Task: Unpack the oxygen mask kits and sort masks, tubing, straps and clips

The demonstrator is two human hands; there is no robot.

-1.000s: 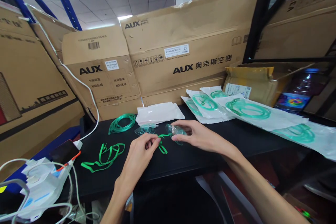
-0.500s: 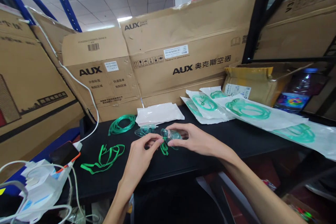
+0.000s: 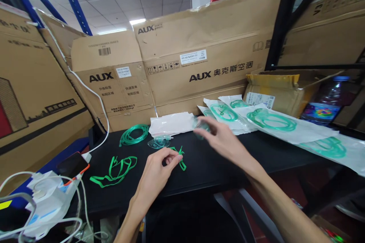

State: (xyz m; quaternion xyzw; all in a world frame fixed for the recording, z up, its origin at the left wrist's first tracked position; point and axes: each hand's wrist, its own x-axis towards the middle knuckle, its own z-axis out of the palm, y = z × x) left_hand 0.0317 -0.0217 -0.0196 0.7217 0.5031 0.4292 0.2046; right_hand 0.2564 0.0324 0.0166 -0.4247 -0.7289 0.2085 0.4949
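My left hand (image 3: 164, 161) pinches a green elastic strap (image 3: 182, 162) over the black table, its loop hanging past the fingertips. Up and to the right, my right hand (image 3: 218, 136) grips a clear plastic mask (image 3: 202, 128), blurred by motion. Another clear mask piece (image 3: 159, 142) lies on the table beyond my left hand. Behind it is a stack of white pouches (image 3: 172, 123). On the left rest a coil of green tubing (image 3: 134, 135) and a second green strap (image 3: 115, 171), both apart from my hands.
White pouches holding green tubing (image 3: 270, 121) overlap along the right side. Behind them stand an open cardboard box (image 3: 273, 91) and a bottle (image 3: 325, 100). Tall cardboard panels (image 3: 196, 60) wall the back. A power strip (image 3: 48, 201) with white cables and a phone (image 3: 72, 164) sit at left.
My right hand has moved up and right with the clear mask, away from my left hand. The green strap has come apart from the mask and stays in my left fingers.
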